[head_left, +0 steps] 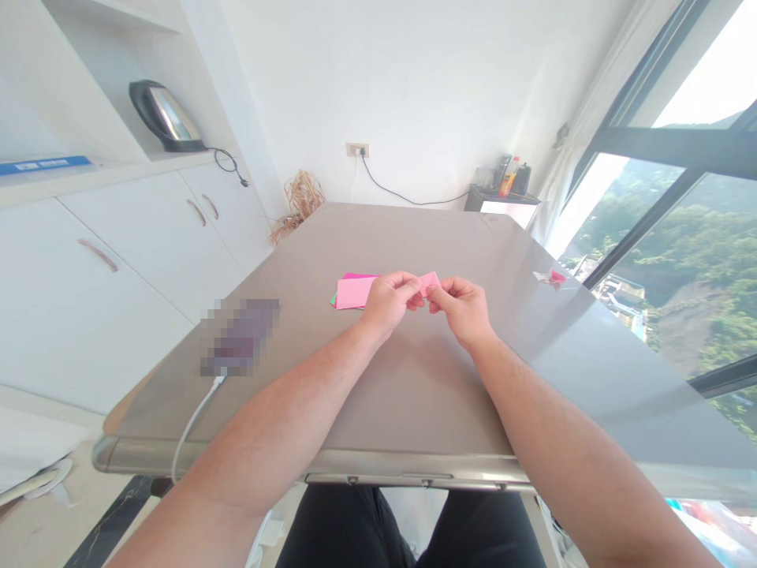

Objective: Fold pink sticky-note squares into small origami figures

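My left hand [391,300] and my right hand [464,306] meet above the middle of the grey table [414,379]. Both pinch a small folded piece of pink paper [429,282] between thumb and fingers, and only its upper corner shows above my fingertips. Just behind my left hand a small stack of coloured paper sheets [352,291] lies flat on the table, with a pink sheet on top and magenta and green edges showing beneath.
A blurred dark object [240,337] with a white cable [195,422] lies near the table's left front. A small pink scrap [556,276] sits at the right edge. White cabinets [118,268] with a kettle [165,117] stand left; a large window [680,260] is right.
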{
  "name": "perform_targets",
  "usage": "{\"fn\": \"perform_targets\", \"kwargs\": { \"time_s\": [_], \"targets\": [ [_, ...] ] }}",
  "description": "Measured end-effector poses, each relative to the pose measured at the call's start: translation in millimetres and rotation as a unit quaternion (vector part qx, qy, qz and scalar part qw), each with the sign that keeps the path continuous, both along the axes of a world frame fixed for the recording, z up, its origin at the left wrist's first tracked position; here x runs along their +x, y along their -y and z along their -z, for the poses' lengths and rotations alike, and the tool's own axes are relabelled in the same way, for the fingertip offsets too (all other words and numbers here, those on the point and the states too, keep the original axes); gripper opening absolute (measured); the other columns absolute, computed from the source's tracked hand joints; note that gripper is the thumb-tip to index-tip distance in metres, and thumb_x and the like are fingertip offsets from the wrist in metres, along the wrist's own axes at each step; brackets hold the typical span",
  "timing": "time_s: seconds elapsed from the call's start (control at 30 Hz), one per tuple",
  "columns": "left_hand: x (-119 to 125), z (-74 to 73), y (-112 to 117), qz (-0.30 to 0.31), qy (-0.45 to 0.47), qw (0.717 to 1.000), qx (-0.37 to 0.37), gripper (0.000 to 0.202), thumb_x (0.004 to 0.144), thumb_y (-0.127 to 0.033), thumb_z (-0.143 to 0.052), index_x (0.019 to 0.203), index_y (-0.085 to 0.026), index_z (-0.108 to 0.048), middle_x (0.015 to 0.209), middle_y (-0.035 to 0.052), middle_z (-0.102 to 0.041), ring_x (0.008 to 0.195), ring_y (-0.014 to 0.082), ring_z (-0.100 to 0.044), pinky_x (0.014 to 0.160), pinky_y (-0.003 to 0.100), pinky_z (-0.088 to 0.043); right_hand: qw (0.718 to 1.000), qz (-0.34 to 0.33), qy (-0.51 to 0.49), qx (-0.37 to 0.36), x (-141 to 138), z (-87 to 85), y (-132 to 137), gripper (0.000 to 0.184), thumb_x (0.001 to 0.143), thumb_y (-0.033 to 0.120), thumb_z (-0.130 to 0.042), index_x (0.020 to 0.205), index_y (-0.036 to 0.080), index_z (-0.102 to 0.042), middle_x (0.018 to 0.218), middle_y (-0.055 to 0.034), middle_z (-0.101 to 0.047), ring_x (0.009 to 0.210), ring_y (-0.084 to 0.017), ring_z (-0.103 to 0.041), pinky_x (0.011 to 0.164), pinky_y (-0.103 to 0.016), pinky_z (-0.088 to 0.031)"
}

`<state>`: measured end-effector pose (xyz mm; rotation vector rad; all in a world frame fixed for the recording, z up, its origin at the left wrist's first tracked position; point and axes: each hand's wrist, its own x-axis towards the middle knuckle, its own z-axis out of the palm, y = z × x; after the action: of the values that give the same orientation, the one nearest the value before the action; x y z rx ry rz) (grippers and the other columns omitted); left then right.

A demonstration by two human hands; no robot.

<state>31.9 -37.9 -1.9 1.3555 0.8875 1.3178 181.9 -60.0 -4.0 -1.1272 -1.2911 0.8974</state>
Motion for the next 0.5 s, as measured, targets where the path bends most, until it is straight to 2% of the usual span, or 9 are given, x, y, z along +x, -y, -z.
{"fn": "perform_targets", "kwargs": {
  "time_s": [0.17, 0.33, 0.5],
  "targets": [
    [0.2, -1.6, 1.3, -0.013, -0.01, 0.999, 0.033, 0.016, 0.081, -0.026, -0.063, 0.067, -0.019, -0.063, 0.062, 0.0002, -0.064, 0.061, 0.0127, -0.061, 0.062, 0.027, -0.048, 1.0, -0.015, -0.01, 0.002, 0.8, 1.4, -0.2, 0.017, 0.076, 0.036, -0.072, 0.07, 0.021, -0.065, 0.064, 0.0005, -0.065, 0.064, -0.016, -0.06, 0.066, -0.032, -0.049],
    [-0.9, -4.6, 3.4, 0.002, -0.058, 0.997, 0.045, 0.016, 0.08, -0.031, -0.068, 0.072, -0.018, -0.063, 0.069, 0.0013, -0.067, 0.061, 0.0122, -0.06, 0.061, 0.026, -0.047, 1.0, -0.014, 0.003, -0.011, 0.7, -1.2, 1.0, 0.02, 0.075, 0.037, -0.072, 0.066, 0.021, -0.063, 0.061, 0.0009, -0.063, 0.061, -0.015, -0.059, 0.064, -0.031, -0.048],
    [2.6, -4.3, 5.4, -0.013, -0.026, 0.999, 0.041, 0.017, 0.078, -0.029, -0.069, 0.067, -0.018, -0.062, 0.066, 0.0009, -0.065, 0.06, 0.0118, -0.056, 0.061, 0.026, -0.047, 1.0, -0.018, 0.003, 0.002, -1.1, -3.5, 2.1, 0.022, 0.075, 0.036, -0.072, 0.062, 0.022, -0.06, 0.058, 0.0018, -0.061, 0.058, -0.013, -0.055, 0.06, -0.03, -0.045]
  ]
}}
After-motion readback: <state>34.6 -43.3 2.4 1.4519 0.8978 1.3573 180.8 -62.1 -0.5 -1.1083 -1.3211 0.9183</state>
